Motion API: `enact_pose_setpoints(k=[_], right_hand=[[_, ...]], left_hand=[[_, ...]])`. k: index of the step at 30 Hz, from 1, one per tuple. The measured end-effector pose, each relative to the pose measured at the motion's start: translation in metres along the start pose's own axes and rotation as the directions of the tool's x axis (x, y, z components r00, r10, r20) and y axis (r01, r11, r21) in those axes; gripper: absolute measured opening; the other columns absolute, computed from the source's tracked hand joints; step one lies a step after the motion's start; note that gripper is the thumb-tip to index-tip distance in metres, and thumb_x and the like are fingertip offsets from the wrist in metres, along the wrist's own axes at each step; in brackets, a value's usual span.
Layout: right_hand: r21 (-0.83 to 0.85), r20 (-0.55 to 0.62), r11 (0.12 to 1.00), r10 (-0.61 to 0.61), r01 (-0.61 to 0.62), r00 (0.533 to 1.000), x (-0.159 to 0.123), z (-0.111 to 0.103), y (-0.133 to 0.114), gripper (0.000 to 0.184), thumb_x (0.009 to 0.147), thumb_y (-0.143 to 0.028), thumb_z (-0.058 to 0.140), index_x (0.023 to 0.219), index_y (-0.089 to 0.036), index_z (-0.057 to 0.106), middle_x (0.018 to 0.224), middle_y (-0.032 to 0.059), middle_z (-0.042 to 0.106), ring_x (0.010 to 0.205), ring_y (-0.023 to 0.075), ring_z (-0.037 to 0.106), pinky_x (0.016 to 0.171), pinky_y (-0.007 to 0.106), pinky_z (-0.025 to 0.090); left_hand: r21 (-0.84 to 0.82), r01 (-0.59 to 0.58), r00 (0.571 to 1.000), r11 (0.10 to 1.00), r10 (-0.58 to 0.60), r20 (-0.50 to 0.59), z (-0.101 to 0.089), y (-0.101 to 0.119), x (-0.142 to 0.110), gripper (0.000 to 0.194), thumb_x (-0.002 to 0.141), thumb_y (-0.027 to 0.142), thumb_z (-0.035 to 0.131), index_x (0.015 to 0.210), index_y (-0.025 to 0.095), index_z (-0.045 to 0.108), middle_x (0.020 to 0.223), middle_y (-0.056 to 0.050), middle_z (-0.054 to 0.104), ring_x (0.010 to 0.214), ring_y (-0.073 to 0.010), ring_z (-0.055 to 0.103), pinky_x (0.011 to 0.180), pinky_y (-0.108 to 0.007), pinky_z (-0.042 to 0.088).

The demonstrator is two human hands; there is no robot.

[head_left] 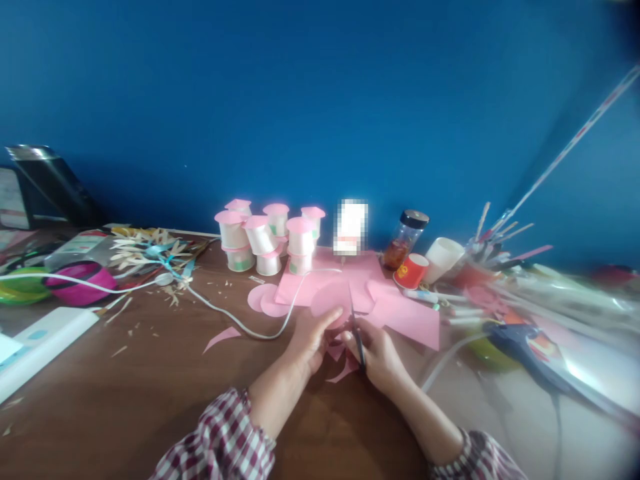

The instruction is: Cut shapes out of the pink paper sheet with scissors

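Observation:
My left hand (315,340) pinches a round piece of pink paper (327,299) between thumb and fingers. In my right hand (380,350) is a pair of dark-handled scissors (359,343), its blades pointing away from me along the right edge of the paper. A curved pink offcut (344,371) is just below the hands, and another pink scrap (221,338) lies on the table to the left. Beyond my left hand lie two cut pink circles (261,299), partly overlapping. Pink sheets (405,313) spread behind and to the right of the scissors.
Stacked white paper cups (233,233) with pink tops stand at the back. A pixelated phone-like screen (351,227), a dark-lidded jar (407,240) and a red paper cup (411,270) are further right. A white cable (235,323) crosses the table; a power strip (45,343) lies left.

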State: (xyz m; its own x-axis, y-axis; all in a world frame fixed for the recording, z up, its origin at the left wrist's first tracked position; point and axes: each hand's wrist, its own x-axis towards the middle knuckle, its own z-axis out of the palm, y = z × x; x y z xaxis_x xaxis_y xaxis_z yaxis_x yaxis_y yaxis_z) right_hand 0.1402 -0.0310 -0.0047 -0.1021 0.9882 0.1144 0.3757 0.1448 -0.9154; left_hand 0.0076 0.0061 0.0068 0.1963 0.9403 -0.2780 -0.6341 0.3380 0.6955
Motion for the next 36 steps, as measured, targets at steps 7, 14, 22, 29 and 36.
enact_pose_setpoints(k=[7, 14, 22, 29, 36], right_hand=[[0.03, 0.006, 1.0, -0.004, 0.004, 1.0, -0.0001, -0.0003, -0.003, 0.028, 0.082, -0.043, 0.059, 0.08, -0.015, 0.058, 0.056, -0.0019, 0.055, 0.05, 0.0125, 0.049, 0.047, 0.021, 0.038], [0.053, 0.028, 0.999, 0.004, -0.006, 1.0, 0.0001, 0.0002, -0.0034, 0.024, 0.082, -0.039, 0.06, 0.083, -0.015, 0.058, 0.058, -0.003, 0.055, 0.051, 0.0122, 0.049, 0.049, 0.021, 0.038], [0.034, 0.013, 0.999, -0.011, 0.01, 1.0, 0.0006, 0.0006, -0.0018, 0.022, 0.083, -0.037, 0.06, 0.081, -0.016, 0.057, 0.061, -0.0029, 0.055, 0.054, 0.0116, 0.049, 0.05, 0.02, 0.037], [0.024, 0.021, 1.0, -0.021, 0.02, 1.0, 0.0004, -0.0003, -0.0046, 0.022, 0.083, -0.037, 0.059, 0.081, -0.015, 0.057, 0.06, -0.003, 0.054, 0.053, 0.0117, 0.048, 0.05, 0.02, 0.037], [-0.032, 0.012, 0.999, -0.012, 0.012, 1.0, 0.0009, -0.0017, -0.005, 0.025, 0.083, -0.04, 0.059, 0.08, -0.015, 0.058, 0.06, -0.0022, 0.055, 0.053, 0.0119, 0.049, 0.049, 0.02, 0.037]], left_hand=[[-0.006, -0.006, 1.0, 1.0, 0.006, -0.014, -0.0008, -0.0011, 0.0009, 0.027, 0.055, 0.022, 0.08, 0.072, 0.008, 0.063, 0.064, -0.008, 0.065, 0.058, -0.0204, 0.062, 0.052, -0.032, 0.051], [0.013, -0.032, 0.999, 0.999, 0.032, -0.017, 0.0001, -0.0007, -0.0006, 0.028, 0.057, 0.022, 0.079, 0.075, 0.007, 0.064, 0.067, -0.01, 0.066, 0.061, -0.0218, 0.063, 0.054, -0.034, 0.051], [0.033, -0.045, 0.999, 0.998, 0.045, -0.003, -0.0017, -0.0012, 0.0004, 0.026, 0.06, 0.02, 0.077, 0.077, 0.007, 0.063, 0.068, -0.01, 0.066, 0.062, -0.023, 0.064, 0.056, -0.034, 0.051], [0.034, -0.035, 0.999, 0.999, 0.036, -0.023, -0.0008, -0.0014, 0.0, 0.029, 0.058, 0.021, 0.078, 0.078, 0.006, 0.063, 0.068, -0.01, 0.066, 0.061, -0.0231, 0.063, 0.054, -0.034, 0.051], [0.038, -0.027, 0.999, 0.999, 0.028, -0.023, -0.0007, -0.0013, 0.0002, 0.029, 0.058, 0.02, 0.078, 0.077, 0.006, 0.062, 0.066, -0.009, 0.065, 0.059, -0.0205, 0.062, 0.053, -0.032, 0.051]])
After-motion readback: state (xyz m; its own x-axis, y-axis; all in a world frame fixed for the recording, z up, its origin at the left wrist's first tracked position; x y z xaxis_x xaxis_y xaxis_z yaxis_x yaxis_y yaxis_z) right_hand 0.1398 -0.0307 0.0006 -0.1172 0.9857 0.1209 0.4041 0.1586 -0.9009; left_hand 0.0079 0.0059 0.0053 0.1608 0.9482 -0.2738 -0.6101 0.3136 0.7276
